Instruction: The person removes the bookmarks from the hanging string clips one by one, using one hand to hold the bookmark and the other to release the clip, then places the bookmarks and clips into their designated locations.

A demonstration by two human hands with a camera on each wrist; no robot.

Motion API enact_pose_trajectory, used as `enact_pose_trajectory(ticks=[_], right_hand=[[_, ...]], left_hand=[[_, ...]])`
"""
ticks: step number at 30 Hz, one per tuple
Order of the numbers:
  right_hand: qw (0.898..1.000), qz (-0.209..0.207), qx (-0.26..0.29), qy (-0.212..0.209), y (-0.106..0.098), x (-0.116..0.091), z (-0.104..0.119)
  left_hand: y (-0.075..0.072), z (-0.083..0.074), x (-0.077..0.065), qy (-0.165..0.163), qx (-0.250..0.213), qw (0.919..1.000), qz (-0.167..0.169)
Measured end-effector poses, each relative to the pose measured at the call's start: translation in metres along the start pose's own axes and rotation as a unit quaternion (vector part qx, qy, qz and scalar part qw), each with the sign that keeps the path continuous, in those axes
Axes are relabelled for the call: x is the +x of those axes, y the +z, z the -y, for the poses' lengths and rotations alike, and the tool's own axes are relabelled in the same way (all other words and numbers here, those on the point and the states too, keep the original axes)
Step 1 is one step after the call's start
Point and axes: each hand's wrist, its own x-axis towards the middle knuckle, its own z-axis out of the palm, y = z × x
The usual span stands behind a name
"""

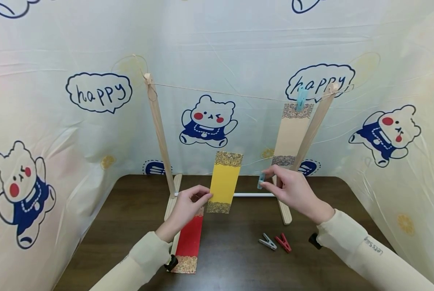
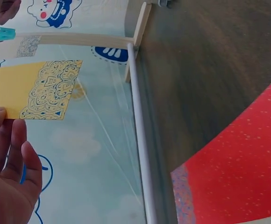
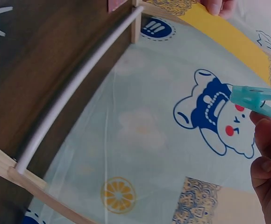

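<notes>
A yellow paper strip with patterned ends is pinched at its left edge by my left hand. It is held up in front of the wooden frame, below the string. My right hand pinches a light blue clothespin between thumb and fingers, a little right of the strip and apart from it. Beige paper with patterned ends hangs at the right of the string under another blue clothespin. A red paper strip lies on the table, partly hidden by my left arm.
Wooden posts stand at left and right, joined low down by a white rod. A grey clothespin and a red clothespin lie on the dark table. A printed curtain hangs behind.
</notes>
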Motion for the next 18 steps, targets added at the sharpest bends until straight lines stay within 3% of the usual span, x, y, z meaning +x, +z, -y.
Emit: enact_pose_trajectory(ticks=[7, 18], right_hand=[[1.0, 0.016, 0.001, 0.007, 0.008, -0.008, 0.002], [0.998, 0.043, 0.022, 0.026, 0.018, -0.018, 0.003]], left_hand=[[-0.002, 0.005, -0.009, 0.004, 0.008, 1.0, -0.004], [-0.004, 0.012, -0.023, -0.029, 0.004, 0.9996, -0.002]])
